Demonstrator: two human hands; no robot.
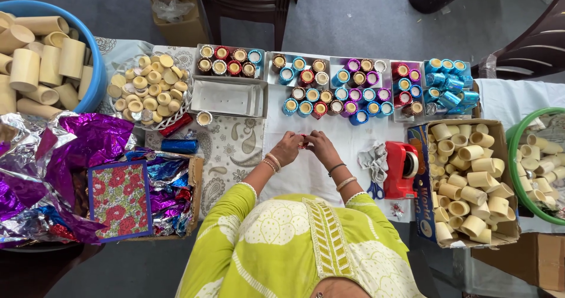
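— Where the two wrists meet over the white cloth-covered counter (353, 139): left hand (286, 149) and right hand (322, 145), both curled shut around one small red foil-wrapped tube (302, 142), pinched between fingertips.

— Heft, by the look of it?

— Probably very light: a hollow cardboard core under thin, slick, crinkly foil. Likely easy to dent, easy to tear. Best gripped at the rims, not the soft middle wall.

— Nearby?

— Beyond the hands, rows of finished shiny tubes in red, blue, purple (335, 95). To the right, a red tape dispenser (402, 169), grey-handled scissors (373, 165), a cardboard box of bare beige tubes (471, 180). To the left, crumpled purple foil sheets (88, 142).
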